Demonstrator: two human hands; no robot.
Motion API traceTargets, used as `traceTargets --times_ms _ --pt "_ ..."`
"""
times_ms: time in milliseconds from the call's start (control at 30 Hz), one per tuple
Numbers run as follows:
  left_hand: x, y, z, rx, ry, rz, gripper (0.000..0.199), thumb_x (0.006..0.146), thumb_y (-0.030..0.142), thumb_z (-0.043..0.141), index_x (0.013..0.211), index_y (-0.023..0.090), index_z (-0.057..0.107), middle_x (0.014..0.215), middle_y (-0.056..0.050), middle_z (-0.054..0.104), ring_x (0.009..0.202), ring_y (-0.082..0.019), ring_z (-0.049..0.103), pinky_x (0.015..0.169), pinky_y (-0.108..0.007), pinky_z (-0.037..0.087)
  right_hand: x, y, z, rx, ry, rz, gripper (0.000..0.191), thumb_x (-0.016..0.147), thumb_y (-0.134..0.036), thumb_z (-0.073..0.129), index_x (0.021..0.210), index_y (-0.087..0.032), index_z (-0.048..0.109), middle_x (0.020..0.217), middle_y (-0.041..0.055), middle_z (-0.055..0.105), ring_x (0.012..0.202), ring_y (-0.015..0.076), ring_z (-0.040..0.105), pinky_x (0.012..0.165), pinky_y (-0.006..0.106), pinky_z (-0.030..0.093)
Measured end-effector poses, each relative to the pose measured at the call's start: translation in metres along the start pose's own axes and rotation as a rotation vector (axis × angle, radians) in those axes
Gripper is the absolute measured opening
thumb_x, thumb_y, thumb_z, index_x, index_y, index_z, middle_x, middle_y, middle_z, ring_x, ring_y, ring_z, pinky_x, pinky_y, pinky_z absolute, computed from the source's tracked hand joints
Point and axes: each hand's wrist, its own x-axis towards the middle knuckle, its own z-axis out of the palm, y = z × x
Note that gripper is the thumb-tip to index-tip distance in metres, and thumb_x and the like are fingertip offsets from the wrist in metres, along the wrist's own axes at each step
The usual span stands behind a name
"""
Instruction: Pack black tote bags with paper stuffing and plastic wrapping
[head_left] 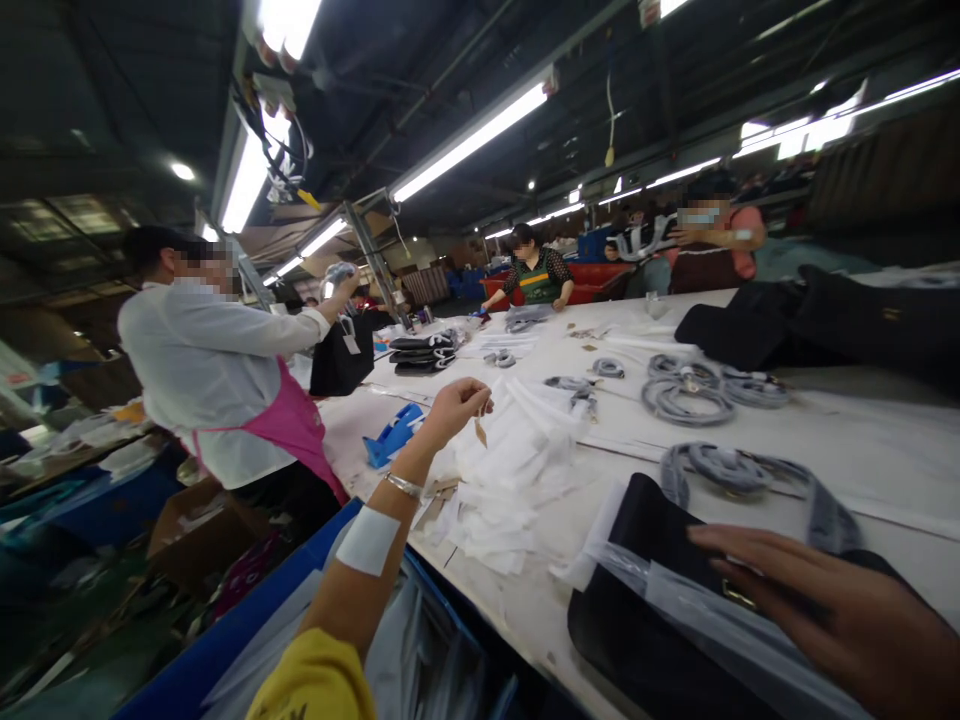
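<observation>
Black bag (637, 640) lies on the table (525, 630) at lower right, a translucent strip across it. Right hand (840, 610) is over it, fingers extended and slightly parted; cannot tell whether they touch. Left hand (456, 408) pinches a small tan tag (481, 432), thumb and fingertips together, beside the heaped white strips (510, 470). Step in hand, as judged: handling the tag while the right hand attends the bag. Moving the tag calls for a firm pinch, clear of the strips.

Containers: blue bin (240, 625) below the left arm, pale sheets inside; cardboard box (187, 545) farther left, pale scraps inside.
</observation>
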Motion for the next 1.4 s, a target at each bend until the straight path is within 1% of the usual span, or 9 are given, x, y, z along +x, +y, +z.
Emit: traceTargets --times_ms 133,300,500,700,833,900,1067,1233,1400 --pt "0.014 0.055 0.028 -0.069 -0.100 0.110 0.024 0.082 0.038 0.068 0.088 0.015 0.069 0.079 -0.004 0.070 0.071 -0.014 0.063 0.066 -0.025 0.048 0.060 -0.028 0.013 0.071 -0.090 0.011 0.038 0.093 -0.045 0.056 0.128 -0.035 0.063 0.132 -0.0003 0.064 0.124 0.0261 0.058 0.109 0.044 0.046" --pt "0.015 0.114 0.084 -0.244 -0.280 0.203 0.025 0.083 0.039 0.070 0.091 0.015 0.071 0.078 -0.004 0.071 0.070 -0.014 0.062 0.068 -0.026 0.050 0.112 -0.039 0.037 0.320 0.010 0.147 0.081 0.079 -0.042 0.072 0.150 -0.024 0.038 0.153 0.0072 0.042 0.139 0.0291 0.040 0.116 0.047 0.033" --pt "0.007 0.134 0.137 -0.555 -0.448 0.080 0.032 0.080 0.041 0.075 0.093 0.013 0.067 0.075 -0.003 0.069 0.066 -0.013 0.063 0.066 -0.025 0.050 0.110 -0.020 0.034 0.789 0.027 0.341 0.065 0.088 -0.048 0.062 0.143 -0.018 0.047 0.104 0.0089 0.073 0.104 0.0259 0.067 0.094 0.042 0.052" --pt "0.013 0.123 0.178 -0.858 -0.522 -0.150 0.034 0.074 0.042 0.080 0.086 0.016 0.061 0.073 0.005 0.052 0.053 -0.003 0.044 0.054 -0.018 0.040 0.087 0.004 -0.001 0.800 -0.022 0.509 0.062 0.080 -0.047 0.070 0.132 -0.018 0.054 0.082 0.0025 0.070 0.054 0.0113 0.057 0.051 0.024 0.048" --pt "0.025 0.116 0.204 -0.876 -0.573 -0.201 0.040 0.071 0.046 0.081 0.085 0.016 0.059 0.076 0.004 0.049 0.046 0.000 0.026 0.042 -0.018 0.018 0.080 0.024 -0.011 0.814 -0.148 0.534 0.050 0.077 -0.052 0.074 0.111 -0.016 0.065 0.087 0.0050 0.070 0.046 0.0065 0.048 0.041 0.019 0.036" --pt "0.032 0.106 0.217 -0.859 -0.562 -0.209 0.040 0.072 0.048 0.080 0.088 0.017 0.060 0.081 0.003 0.053 0.048 -0.001 0.030 0.042 -0.018 0.017 0.076 0.038 -0.009 0.841 -0.131 0.561 0.047 0.078 -0.056 0.072 0.100 -0.016 0.068 0.089 0.0060 0.070 0.046 0.0055 0.046 0.040 0.019 0.035" --pt "0.048 0.053 0.252 -0.695 -0.569 -0.299 0.037 0.076 0.047 0.076 0.092 0.016 0.064 0.087 -0.001 0.063 0.071 -0.008 0.057 0.058 -0.018 0.039 0.067 0.080 0.005 0.614 0.022 0.803 0.039 0.084 -0.053 0.062 0.095 -0.016 0.070 0.089 0.0073 0.073 0.045 0.0061 0.048 0.040 0.019 0.040" --pt "0.053 -0.012 0.279 -0.452 -0.753 -0.459 0.022 0.074 0.028 0.079 0.071 0.012 0.065 0.065 0.001 0.063 0.060 -0.011 0.057 0.058 -0.024 0.044 0.062 0.110 0.026 0.463 -0.128 0.950 0.023 0.082 -0.035 0.065 0.081 -0.014 0.073 0.073 0.0081 0.073 0.039 0.0112 0.054 0.034 0.022 0.041" --pt "0.050 -0.048 0.301 -0.461 -0.935 -0.545 0.017 0.069 0.022 0.080 0.081 0.013 0.072 0.070 0.001 0.068 0.058 -0.010 0.056 0.056 -0.023 0.040 0.064 0.126 0.047 0.411 -0.279 0.996 0.030 0.082 -0.030 0.062 0.055 -0.016 0.066 0.063 0.0087 0.072 0.037 0.0134 0.055 0.033 0.023 0.040"
